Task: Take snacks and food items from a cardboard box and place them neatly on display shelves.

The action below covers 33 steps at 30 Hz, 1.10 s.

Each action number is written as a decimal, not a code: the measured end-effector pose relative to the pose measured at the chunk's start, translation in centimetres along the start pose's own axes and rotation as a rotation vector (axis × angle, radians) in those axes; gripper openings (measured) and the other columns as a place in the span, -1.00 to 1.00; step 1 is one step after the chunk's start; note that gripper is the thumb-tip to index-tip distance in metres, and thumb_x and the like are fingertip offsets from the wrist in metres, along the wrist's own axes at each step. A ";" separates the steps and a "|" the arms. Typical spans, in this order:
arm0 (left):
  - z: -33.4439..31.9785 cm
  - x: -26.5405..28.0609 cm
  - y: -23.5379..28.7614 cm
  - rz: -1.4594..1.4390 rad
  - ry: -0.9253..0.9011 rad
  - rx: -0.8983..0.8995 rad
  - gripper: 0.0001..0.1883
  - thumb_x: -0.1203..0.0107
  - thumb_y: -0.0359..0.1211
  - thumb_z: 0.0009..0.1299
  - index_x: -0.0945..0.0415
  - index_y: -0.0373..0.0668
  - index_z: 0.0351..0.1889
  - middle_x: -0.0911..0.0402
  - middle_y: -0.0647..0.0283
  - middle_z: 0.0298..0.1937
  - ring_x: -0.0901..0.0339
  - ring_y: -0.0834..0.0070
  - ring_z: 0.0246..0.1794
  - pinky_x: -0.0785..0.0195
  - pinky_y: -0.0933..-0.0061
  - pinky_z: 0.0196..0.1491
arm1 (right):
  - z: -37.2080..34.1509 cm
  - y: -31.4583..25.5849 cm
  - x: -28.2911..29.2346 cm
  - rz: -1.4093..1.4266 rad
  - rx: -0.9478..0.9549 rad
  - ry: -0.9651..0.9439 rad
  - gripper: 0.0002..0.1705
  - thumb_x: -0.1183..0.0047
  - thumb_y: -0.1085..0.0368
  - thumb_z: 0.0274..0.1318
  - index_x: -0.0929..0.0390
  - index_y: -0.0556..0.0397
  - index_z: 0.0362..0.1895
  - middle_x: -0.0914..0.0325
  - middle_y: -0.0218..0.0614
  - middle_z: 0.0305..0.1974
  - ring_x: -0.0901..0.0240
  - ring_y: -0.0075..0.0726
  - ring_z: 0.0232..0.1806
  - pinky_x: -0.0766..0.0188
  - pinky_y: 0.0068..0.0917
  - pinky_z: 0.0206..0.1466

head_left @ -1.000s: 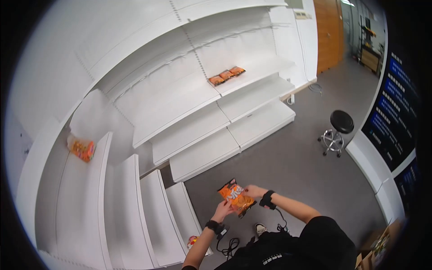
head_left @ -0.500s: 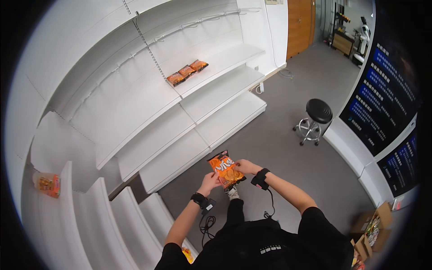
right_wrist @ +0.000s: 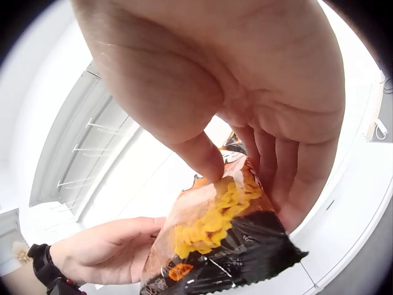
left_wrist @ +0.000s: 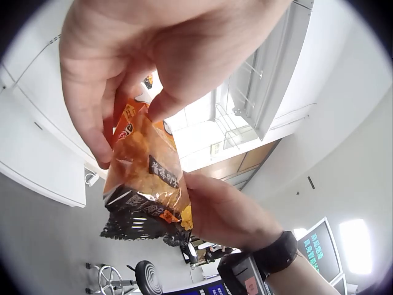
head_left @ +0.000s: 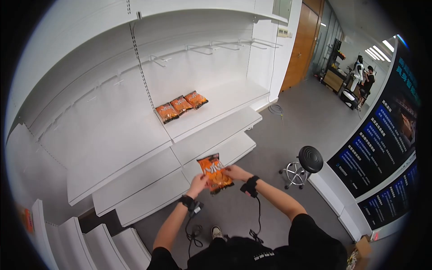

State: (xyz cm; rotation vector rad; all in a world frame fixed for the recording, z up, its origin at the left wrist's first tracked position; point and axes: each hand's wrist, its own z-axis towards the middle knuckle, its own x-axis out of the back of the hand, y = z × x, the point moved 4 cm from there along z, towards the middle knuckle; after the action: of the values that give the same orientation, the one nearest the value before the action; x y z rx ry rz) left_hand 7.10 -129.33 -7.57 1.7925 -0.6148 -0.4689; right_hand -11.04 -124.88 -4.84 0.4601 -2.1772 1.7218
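Note:
An orange and black snack bag is held in front of the body, between both hands. The left hand pinches its left edge, thumb on the printed front and fingers behind. On the opposite edge, the right hand grips it the same way, as the right wrist view shows with the thumb pressed on the film. The bag's black crimped end points down toward the body. Three similar orange bags lie side by side on the upper shelf ahead.
White tiered shelves span the front, with metal hooks above. More shelving stands at the lower left. A black round stool is on the grey floor to the right, near dark display panels. A cardboard box sits at lower right.
The view has swung left and then lifted toward the front shelves, which now appear closer. Both hands keep their grip on the bag, now seen in front of the lower shelves.

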 end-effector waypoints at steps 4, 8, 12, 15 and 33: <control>5.0 1.4 5.3 -0.058 0.002 -0.064 -0.73 0.16 -0.31 0.23 -0.30 -0.39 -0.32 -0.40 0.22 -0.47 -0.43 0.51 -0.54 -0.40 0.55 -0.48 | 3.8 -4.6 4.4 0.035 -0.162 -0.079 -0.57 0.10 0.12 -0.07 -0.33 0.20 -0.19 -0.41 -0.31 -0.44 -0.36 -0.49 -0.45 -0.34 -0.61 -0.46; 8.2 2.2 9.4 -0.032 0.023 -0.044 -0.72 0.16 -0.32 0.23 -0.27 -0.42 -0.28 -0.39 0.15 -0.41 -0.46 0.45 -0.49 -0.42 0.54 -0.44 | 9.0 -4.7 7.4 0.031 -0.021 -0.074 -0.55 0.09 0.10 -0.10 -0.34 0.24 -0.21 -0.42 -0.25 -0.46 -0.38 -0.45 -0.48 -0.36 -0.58 -0.47; 13.2 2.4 11.8 -0.007 0.052 -0.079 -0.72 0.14 -0.32 0.23 -0.27 -0.40 -0.26 -0.42 0.15 -0.45 -0.47 0.47 -0.52 -0.41 0.57 -0.48 | 13.6 -4.4 10.2 0.125 0.031 -0.065 -0.54 0.10 0.13 -0.14 -0.35 0.32 -0.28 -0.43 -0.16 -0.52 -0.40 -0.37 -0.55 -0.36 -0.54 -0.51; 17.8 2.4 12.4 0.023 0.071 -0.037 -0.72 0.16 -0.30 0.24 -0.28 -0.37 -0.27 -0.44 0.16 -0.44 -0.47 0.48 -0.51 -0.40 0.58 -0.46 | 18.5 -2.9 12.7 0.063 0.020 -0.073 -0.54 0.10 0.11 -0.14 -0.38 0.31 -0.30 -0.42 -0.21 -0.53 -0.40 -0.38 -0.53 -0.36 -0.55 -0.50; 47.2 7.2 24.8 0.513 0.579 -0.208 -0.71 0.12 -0.25 0.15 -0.37 -0.34 -0.36 -0.46 0.16 -0.53 -0.46 0.50 -0.59 -0.31 0.56 -0.55 | 48.1 -5.6 30.1 -0.039 0.268 0.028 -0.52 0.13 0.09 -0.14 -0.31 0.20 -0.17 -0.40 0.06 -0.32 -0.37 -0.04 -0.29 -0.31 -0.35 -0.23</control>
State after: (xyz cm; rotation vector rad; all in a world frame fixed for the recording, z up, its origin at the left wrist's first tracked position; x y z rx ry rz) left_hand -19.67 -174.98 2.27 1.4051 -0.5581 0.3206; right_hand -38.14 -174.51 2.93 0.5372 -1.9124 1.9946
